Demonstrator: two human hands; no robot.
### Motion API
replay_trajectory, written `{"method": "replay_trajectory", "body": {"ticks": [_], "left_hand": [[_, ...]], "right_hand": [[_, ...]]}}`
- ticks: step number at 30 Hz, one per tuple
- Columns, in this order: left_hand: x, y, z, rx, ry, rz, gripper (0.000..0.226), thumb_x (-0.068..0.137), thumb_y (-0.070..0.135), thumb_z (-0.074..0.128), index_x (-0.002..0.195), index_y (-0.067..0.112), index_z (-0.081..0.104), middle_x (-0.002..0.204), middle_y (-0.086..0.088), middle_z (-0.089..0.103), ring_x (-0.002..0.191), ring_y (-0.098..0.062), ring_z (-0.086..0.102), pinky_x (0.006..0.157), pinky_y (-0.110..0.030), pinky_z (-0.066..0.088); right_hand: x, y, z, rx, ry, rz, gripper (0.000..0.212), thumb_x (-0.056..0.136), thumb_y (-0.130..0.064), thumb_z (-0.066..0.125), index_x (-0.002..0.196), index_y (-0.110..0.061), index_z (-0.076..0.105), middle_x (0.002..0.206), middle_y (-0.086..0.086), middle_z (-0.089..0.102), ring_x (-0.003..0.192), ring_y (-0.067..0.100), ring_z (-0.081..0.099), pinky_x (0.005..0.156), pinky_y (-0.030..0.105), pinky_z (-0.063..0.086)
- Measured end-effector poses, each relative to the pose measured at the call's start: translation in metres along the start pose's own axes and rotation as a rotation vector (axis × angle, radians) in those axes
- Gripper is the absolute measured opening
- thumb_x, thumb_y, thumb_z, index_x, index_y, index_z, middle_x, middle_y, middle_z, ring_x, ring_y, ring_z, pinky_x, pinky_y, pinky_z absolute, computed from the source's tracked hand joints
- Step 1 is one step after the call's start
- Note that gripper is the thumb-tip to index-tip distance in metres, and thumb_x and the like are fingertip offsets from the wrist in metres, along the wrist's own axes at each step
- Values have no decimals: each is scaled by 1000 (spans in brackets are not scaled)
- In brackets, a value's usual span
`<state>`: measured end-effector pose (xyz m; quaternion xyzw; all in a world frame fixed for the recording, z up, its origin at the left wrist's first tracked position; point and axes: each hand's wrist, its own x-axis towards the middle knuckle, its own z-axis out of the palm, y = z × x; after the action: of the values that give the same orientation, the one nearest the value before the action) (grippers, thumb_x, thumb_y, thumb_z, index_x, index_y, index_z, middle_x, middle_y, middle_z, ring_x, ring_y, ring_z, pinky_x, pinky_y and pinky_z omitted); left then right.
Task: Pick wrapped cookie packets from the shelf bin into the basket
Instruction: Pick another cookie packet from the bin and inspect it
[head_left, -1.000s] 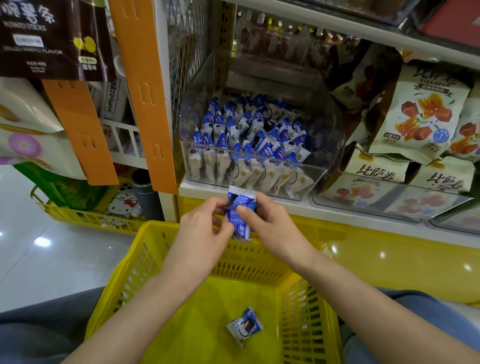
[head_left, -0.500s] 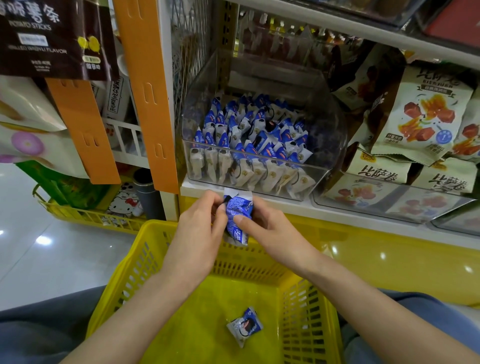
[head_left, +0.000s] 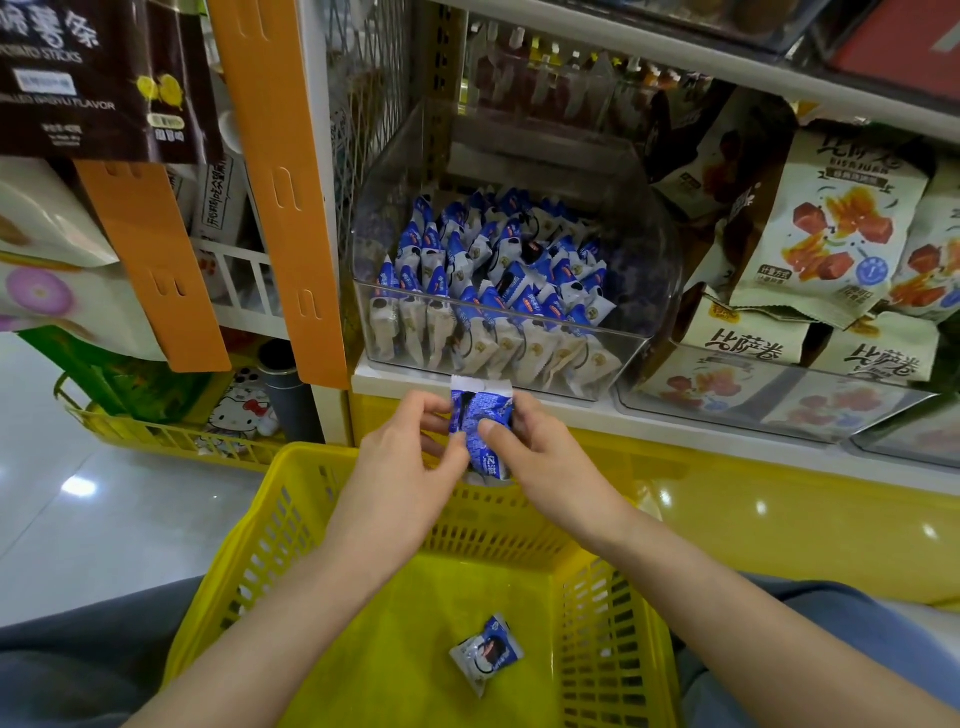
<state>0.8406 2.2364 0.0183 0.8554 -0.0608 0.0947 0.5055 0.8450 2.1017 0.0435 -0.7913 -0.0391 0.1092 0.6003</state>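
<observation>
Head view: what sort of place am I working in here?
Most likely a shop's snack aisle: a clear shelf bin full of blue wrapped cookie packets, printed snack bags stacked beside it on the same shelf, and a yellow shopping basket below.

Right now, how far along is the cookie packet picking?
Early. Done: one wrapped packet lies on the basket floor. In hand: the left hand and right hand both pinch a second packet over the basket's far rim, not yet dropped. Left: the clear shelf bin holds many more packets.
</observation>
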Motion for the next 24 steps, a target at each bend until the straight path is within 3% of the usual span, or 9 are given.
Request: {"method": "replay_trajectory", "body": {"ticks": [3, 6, 9, 10, 13, 17, 18, 22, 24], "left_hand": [[0, -2, 0, -5, -33, -21, 34, 84, 9, 59, 92, 39, 43, 84, 21, 58, 73, 8, 59, 60, -4, 44], [7, 0, -5, -327, -46, -159, 31, 90, 1, 48, 90, 32, 53, 89, 9, 66, 77, -4, 66, 66, -18, 54], [8, 8, -8, -720, -183, -302, 18, 93, 25, 45, 101, 21, 62, 96, 1, 71, 88, -9, 68, 73, -26, 56], [6, 9, -7, -759, -229, -309, 29, 88, 36, 48, 106, 18, 61, 101, -1, 71, 94, -11, 67, 78, -27, 56], [2, 10, -3, -794, -189, -354, 48, 73, 42, 57, 109, 10, 58, 107, -9, 68, 101, -17, 65, 85, -33, 53], [6, 10, -3, -732, -70, -363, 14, 90, 17, 53, 101, 13, 61, 87, 1, 70, 83, -7, 68, 69, -24, 54], [8, 8, -3, -705, -56, -349, 15, 93, 12, 48, 99, 15, 61, 85, 3, 70, 78, -4, 68, 65, -20, 54], [10, 8, -5, -639, -38, -294, 33, 95, 5, 38, 92, 27, 62, 88, 5, 70, 75, -4, 67, 62, -18, 54], [11, 8, -6, -644, -33, -289, 35, 96, 6, 37, 91, 30, 62, 85, 5, 70, 74, -5, 68, 60, -18, 54]], "right_hand": [[2, 1, 0, -46, 7, -26, 30, 92, -10, 53, 122, -9, 49, 118, 9, 63, 106, 17, 60, 93, 30, 48], [2, -1, -2, -105, -41, -114, 45, 86, -13, 63, 127, -19, 46, 121, -4, 58, 106, 5, 56, 90, 19, 46], [2, 0, -7, -250, -16, -187, 58, 83, -19, 67, 135, -26, 42, 127, -7, 54, 115, 3, 51, 99, 20, 41], [2, 1, -8, -323, 8, -215, 60, 83, -20, 68, 136, -27, 41, 128, -7, 51, 118, 3, 48, 102, 21, 38], [0, 5, -4, -519, 9, -309, 66, 83, -23, 67, 141, -26, 35, 129, -4, 45, 122, 5, 40, 106, 18, 29], [0, 6, -1, -525, -40, -356, 66, 85, -28, 63, 143, -24, 30, 134, -3, 42, 125, 7, 37, 107, 16, 25], [1, 5, 0, -486, -27, -342, 63, 88, -27, 60, 143, -24, 30, 133, -5, 44, 123, 6, 39, 106, 16, 27], [5, 2, -3, -187, 74, -190, 47, 91, -17, 56, 135, -18, 39, 110, -22, 53, 95, -18, 50, 84, 3, 38], [8, 1, -5, -149, 73, -150, 28, 90, -14, 57, 118, -20, 54, 103, -13, 62, 84, -15, 55, 78, 7, 43]]}}
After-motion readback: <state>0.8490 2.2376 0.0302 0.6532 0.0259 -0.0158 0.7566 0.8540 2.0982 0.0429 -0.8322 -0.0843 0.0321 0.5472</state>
